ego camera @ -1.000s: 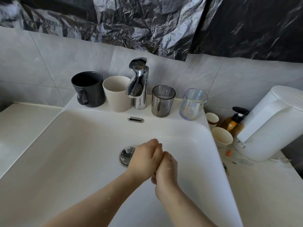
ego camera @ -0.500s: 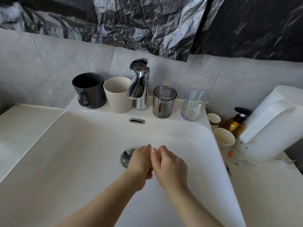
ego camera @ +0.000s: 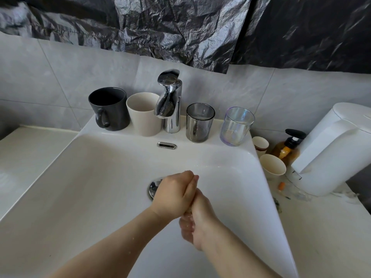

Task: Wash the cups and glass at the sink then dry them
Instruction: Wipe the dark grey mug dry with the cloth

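Step in hand: the person is standing at the sink [ego camera: 90,187] pressing both hands together low over the basin, near the drain [ego camera: 153,186]. I am judging this as hand rinsing or shaking off, not cup washing.
Left hand [ego camera: 172,195]: it is lying over the right hand with its fingers fairly straight, and it is holding no cup.
Right hand [ego camera: 200,221]: it is sitting under and against the left. Its fingers are mostly hidden, so I cannot tell how far they are curling, but no cup is showing in it.
Cups and glasses: all are standing upright on the far ledge. The mug [ego camera: 112,109] is far left with the beige cup [ego camera: 143,115] just beside it. The tap [ego camera: 170,103] is between that cup and the smoky glass [ego camera: 197,123]. The clear glass [ego camera: 235,127] is standing at the right end.
Water: none is showing from the tap, and droplets are sitting on the forearms.
Progress: I cannot tell from here which pieces are already clean.
Next move: it is calling for the hands to part and one to reach far for a cup.
Right counter: two paper cups [ego camera: 272,167] and a soap bottle [ego camera: 287,149] are standing there.
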`<action>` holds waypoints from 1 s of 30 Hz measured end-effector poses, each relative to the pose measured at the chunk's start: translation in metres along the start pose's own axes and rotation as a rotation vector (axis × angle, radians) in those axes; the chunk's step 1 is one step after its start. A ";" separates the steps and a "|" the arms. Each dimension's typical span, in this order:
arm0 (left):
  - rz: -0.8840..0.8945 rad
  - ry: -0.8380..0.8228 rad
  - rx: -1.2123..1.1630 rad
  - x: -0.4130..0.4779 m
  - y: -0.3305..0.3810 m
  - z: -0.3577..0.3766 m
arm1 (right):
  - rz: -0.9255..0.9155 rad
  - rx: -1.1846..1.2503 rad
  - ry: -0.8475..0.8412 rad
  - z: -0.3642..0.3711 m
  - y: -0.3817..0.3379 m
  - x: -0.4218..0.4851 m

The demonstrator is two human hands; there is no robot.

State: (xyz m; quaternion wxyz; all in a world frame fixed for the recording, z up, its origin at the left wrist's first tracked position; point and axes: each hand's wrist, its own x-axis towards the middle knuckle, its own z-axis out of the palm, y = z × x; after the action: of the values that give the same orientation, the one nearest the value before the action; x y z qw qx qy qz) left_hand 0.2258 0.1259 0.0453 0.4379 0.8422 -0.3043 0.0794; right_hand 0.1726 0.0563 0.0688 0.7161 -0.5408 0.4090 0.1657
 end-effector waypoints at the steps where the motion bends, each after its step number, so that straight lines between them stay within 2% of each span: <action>1: 0.034 0.017 0.033 -0.001 -0.002 -0.001 | 0.020 0.021 -0.029 0.000 0.000 -0.001; 4: -0.010 0.015 0.029 0.000 -0.005 -0.005 | -0.012 -0.023 -0.047 0.002 -0.002 0.001; 11: -0.602 -0.078 -0.308 0.006 -0.003 -0.003 | -0.521 -0.372 0.111 -0.009 0.002 0.027; 13: -0.708 -0.122 -0.540 0.008 -0.008 -0.004 | -0.566 -0.332 0.126 -0.016 -0.001 0.030; 16: -0.836 -0.172 -0.826 0.010 -0.017 -0.008 | -0.559 -0.087 0.050 -0.025 -0.009 0.030; 21: -0.897 -0.073 -0.874 0.014 -0.024 -0.014 | -0.668 -0.022 0.033 -0.026 -0.010 0.031; 25: -0.751 0.026 -0.741 0.016 -0.019 -0.016 | -0.766 -0.135 0.079 -0.027 -0.012 0.032; 30: -0.735 -0.120 -0.906 0.016 -0.018 -0.025 | -0.690 -0.208 0.120 -0.032 -0.011 0.040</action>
State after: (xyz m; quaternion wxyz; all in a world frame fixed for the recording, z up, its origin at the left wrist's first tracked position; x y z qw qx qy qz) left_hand 0.2521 0.1465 0.0542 0.7350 0.6244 -0.0204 -0.2635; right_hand 0.1913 0.0148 0.0429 0.6456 -0.7258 0.2247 -0.0771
